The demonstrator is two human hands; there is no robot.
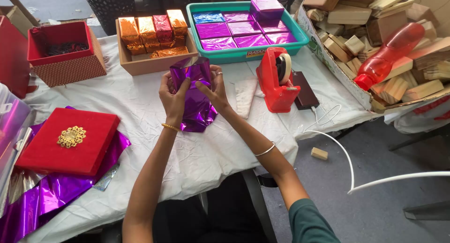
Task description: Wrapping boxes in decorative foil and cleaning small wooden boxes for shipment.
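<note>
Both my hands grip a block half wrapped in shiny purple foil (193, 90), held upright over the white-clothed table (140, 102). My left hand (172, 98) pinches the foil on its left side. My right hand (213, 89) presses the foil on the right, fingers folding a flap inward. The loose end of the foil fans out below the hands onto the cloth.
A red tape dispenser (277, 81) stands right of my hands beside a dark phone (305, 90). Behind are a teal tray (243, 51) of purple wrapped blocks, a wooden box (154, 62) of orange and red ones, and a red box (65, 51). A red lid (70, 140) lies on purple foil sheets (51, 191). Wood blocks (384, 41) and a red bottle (389, 53) fill a carton.
</note>
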